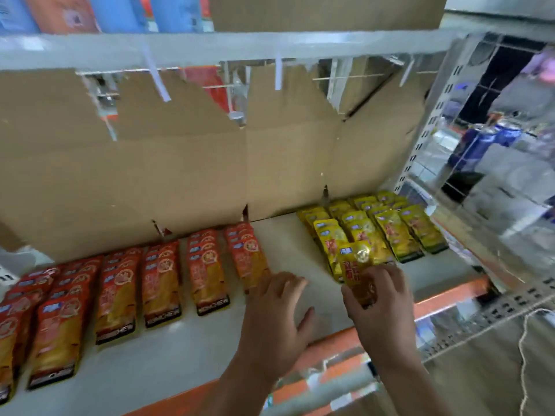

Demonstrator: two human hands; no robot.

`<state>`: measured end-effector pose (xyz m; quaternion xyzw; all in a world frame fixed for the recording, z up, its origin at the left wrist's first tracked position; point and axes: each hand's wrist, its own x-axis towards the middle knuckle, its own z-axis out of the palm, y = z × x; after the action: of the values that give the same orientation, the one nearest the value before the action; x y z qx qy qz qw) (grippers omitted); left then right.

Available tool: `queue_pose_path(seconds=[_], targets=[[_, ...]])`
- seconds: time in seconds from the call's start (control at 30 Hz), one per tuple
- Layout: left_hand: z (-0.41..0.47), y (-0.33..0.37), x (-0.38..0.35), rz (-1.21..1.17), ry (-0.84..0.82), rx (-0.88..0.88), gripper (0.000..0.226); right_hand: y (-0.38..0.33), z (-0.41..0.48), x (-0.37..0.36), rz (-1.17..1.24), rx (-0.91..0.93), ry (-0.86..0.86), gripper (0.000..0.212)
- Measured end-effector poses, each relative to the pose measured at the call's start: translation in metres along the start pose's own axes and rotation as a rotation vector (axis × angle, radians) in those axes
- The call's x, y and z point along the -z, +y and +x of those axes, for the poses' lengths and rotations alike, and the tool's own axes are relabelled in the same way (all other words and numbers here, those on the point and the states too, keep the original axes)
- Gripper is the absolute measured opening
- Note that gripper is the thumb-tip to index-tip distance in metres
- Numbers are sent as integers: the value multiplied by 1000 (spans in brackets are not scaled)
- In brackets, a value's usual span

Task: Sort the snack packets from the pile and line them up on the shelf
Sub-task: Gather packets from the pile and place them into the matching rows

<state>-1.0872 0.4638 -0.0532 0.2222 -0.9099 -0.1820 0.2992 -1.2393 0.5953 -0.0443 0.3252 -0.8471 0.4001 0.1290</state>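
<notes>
The scene is lit brightly and evenly, with the light source not in view. Only soft, faint shadows are cast on the pale shelf under the left hand and the right hand. A small highlight is caught on the glossy yellow packet held by the right hand, and stronger glare is spread over the clear panel at the right. The whole frame is softened by motion blur; print on the red packets is smeared. The upper shelf rail is bowed by the wide lens.
</notes>
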Motion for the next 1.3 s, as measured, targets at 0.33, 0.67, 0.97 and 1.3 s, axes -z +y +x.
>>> queue_pose_path(seconds=[0.33,0.67,0.97,1.3], targets=[[73,20,-81,38,135,234,47,67,61,5,54,83,-157,41],[75,11,-90,180,115,283,26,55,72,-32,-53,156,-289,47],[77,11,-92,273,68,340,24,56,72,-37,-100,139,-319,46],[76,11,-93,270,80,327,18,56,72,-38,-160,146,-345,47]])
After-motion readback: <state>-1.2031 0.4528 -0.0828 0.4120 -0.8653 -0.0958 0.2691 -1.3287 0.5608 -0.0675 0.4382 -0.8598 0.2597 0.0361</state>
